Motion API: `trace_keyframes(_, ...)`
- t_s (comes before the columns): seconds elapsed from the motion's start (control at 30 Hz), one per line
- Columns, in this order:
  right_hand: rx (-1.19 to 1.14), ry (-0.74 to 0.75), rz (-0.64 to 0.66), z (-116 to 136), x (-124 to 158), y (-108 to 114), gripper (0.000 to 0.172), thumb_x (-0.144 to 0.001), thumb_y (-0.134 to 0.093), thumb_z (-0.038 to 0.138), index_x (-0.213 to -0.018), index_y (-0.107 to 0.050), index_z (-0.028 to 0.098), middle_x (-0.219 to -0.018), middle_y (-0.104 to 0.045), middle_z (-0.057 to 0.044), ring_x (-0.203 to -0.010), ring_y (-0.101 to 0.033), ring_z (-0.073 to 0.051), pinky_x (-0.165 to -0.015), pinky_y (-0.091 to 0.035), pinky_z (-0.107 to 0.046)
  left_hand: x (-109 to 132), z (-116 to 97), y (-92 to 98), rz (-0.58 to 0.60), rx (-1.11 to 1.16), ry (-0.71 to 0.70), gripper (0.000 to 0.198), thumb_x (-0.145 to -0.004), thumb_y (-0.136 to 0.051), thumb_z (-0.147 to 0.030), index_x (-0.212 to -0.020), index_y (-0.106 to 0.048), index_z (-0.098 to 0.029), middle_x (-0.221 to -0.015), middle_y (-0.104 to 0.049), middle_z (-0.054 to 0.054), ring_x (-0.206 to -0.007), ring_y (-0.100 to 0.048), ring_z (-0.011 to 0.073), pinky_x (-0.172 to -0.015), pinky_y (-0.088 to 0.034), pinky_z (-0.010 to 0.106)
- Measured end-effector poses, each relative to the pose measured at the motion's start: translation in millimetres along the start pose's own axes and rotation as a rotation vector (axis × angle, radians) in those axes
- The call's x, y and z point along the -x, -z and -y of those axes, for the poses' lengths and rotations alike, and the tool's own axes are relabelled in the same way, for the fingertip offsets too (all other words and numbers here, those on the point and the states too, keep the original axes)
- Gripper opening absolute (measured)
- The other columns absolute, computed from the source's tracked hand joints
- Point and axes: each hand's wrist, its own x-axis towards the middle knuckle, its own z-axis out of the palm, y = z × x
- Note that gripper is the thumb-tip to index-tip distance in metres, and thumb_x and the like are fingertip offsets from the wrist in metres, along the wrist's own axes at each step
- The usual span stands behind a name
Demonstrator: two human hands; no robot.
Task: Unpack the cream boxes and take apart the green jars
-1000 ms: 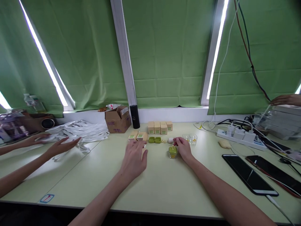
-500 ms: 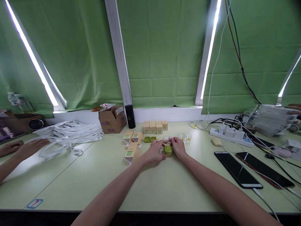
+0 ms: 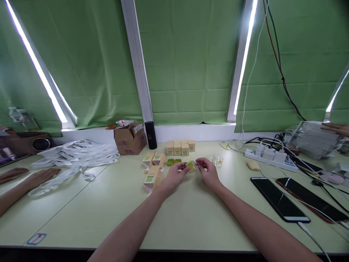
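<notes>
Head view: left hand (image 3: 173, 177) and right hand (image 3: 209, 174), grips narrow, together hold one small, tilted, clear green-lidded jar (image 3: 192, 166). Left of the grips: three open boxes (image 3: 153, 178), two green caps (image 3: 177, 162); beyond: four upright boxes (image 3: 177, 148); right: two clear cups (image 3: 219, 160).

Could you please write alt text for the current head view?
The left hand and right hand hold a small green-and-clear container, tilted, over a pale table. Small tan boxes stand behind it; white strips lie heaped farther left.
</notes>
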Motion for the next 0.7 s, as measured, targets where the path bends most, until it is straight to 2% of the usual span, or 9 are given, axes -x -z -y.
trace_keyframes(0.1,0.025,0.146,0.102,11,8,-4,0.040,-0.083,-0.069,0.031,-0.122,-0.063,0.023,-0.110,-0.070,-0.009,-0.091,-0.065,-0.023,-0.083,-0.055,-0.040,-1,-1,2.2,-0.026,0.059,0.008,0.033,-0.089,-0.071,-0.046,-0.104,-0.075,-0.018,-0.111,-0.078,0.012,-0.101,-0.072,0.0263,-0.092,-0.055,0.039)
trace_keyframes(0.17,0.019,0.145,0.136,16,13,-10,0.049,-0.081,-0.074,0.031,-0.128,-0.060,0.025,-0.121,-0.067,-0.010,-0.094,-0.065,-0.024,-0.081,-0.057,-0.041,-2,1,2.0,-0.063,0.094,0.022,0.034,-0.088,-0.073,-0.046,-0.104,-0.074,-0.016,-0.111,-0.077,0.013,-0.100,-0.072,0.0254,-0.091,-0.056,0.038)
trace_keyframes(0.23,-0.006,0.094,0.134,19,15,-16,0.052,-0.081,-0.078,0.037,-0.128,-0.060,0.025,-0.124,-0.066,-0.011,-0.091,-0.065,-0.023,-0.080,-0.058,-0.041,-2,4,0.9,-0.114,0.090,0.047,0.038,-0.084,-0.077,-0.047,-0.103,-0.071,-0.015,-0.109,-0.077,0.014,-0.097,-0.072,0.0252,-0.089,-0.056,0.038)
trace_keyframes(0.37,-0.198,-0.039,0.129,20,13,-19,0.047,-0.080,-0.082,0.051,-0.116,-0.066,0.025,-0.105,-0.071,-0.008,-0.083,-0.066,-0.022,-0.082,-0.057,-0.042,-2,6,-1.2,-0.201,0.020,0.040,0.042,-0.080,-0.079,-0.053,-0.095,-0.068,-0.016,-0.100,-0.076,0.013,-0.093,-0.071,0.0250,-0.085,-0.056,0.038)
trace_keyframes(0.5,-0.539,-0.216,0.201,20,6,-14,0.048,-0.074,-0.083,0.062,-0.097,-0.071,0.022,-0.090,-0.074,-0.008,-0.080,-0.069,-0.025,-0.077,-0.057,-0.042,-1,3,-1.4,-0.170,0.050,-0.043,0.038,-0.095,-0.058,-0.056,-0.089,-0.068,-0.020,-0.098,-0.077,0.009,-0.094,-0.071,0.0231,-0.088,-0.056,0.038)
trace_keyframes(0.6,-0.656,-0.317,0.249,23,4,-10,0.046,-0.073,-0.085,0.061,-0.092,-0.072,0.021,-0.090,-0.075,-0.008,-0.081,-0.072,-0.026,-0.078,-0.057,-0.043,1,1,-1.4,-0.148,0.050,-0.058,0.032,-0.098,-0.052,-0.050,-0.092,-0.069,-0.023,-0.099,-0.078,0.005,-0.092,-0.070,0.0214,-0.085,-0.056,0.037)
trace_keyframes(0.7,-0.702,-0.337,0.237,25,4,-9,0.041,-0.073,-0.087,0.056,-0.091,-0.072,0.022,-0.091,-0.075,-0.008,-0.082,-0.071,-0.025,-0.077,-0.058,-0.041,3,1,-1.9,-0.140,0.033,-0.031,0.027,-0.097,-0.052,-0.046,-0.097,-0.070,-0.026,-0.102,-0.078,0.004,-0.092,-0.070,0.0217,-0.080,-0.056,0.035)
